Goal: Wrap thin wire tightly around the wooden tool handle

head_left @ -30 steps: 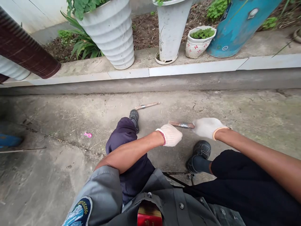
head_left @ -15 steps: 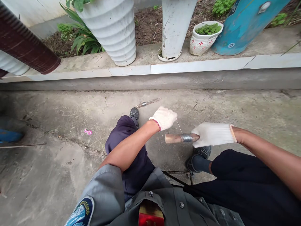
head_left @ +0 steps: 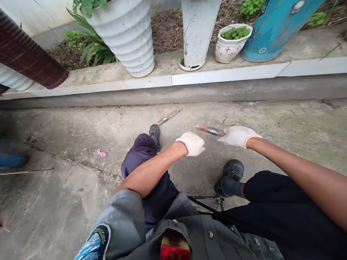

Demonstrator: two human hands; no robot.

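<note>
My right hand, in a white knit glove, grips one end of a short wooden stick over the concrete. Silvery wire is wound in a tight band round this stick near my fingers. My left hand, gloved too, is closed in a fist just left of and below the stick, apart from it. What its fingers pinch is too small or hidden to tell. Another wooden stick with a similar wire band lies on the ground beyond my left shoe.
A low tiled ledge runs across the front, bearing a white ribbed planter, a tall white pot, a small flowered pot and a blue container. A pink object lies on the ground at left.
My right hand has moved forward with the stick, which now tilts down to the right. My left fist has shifted slightly back. A thin strand seen between them before is no longer clear.
</note>
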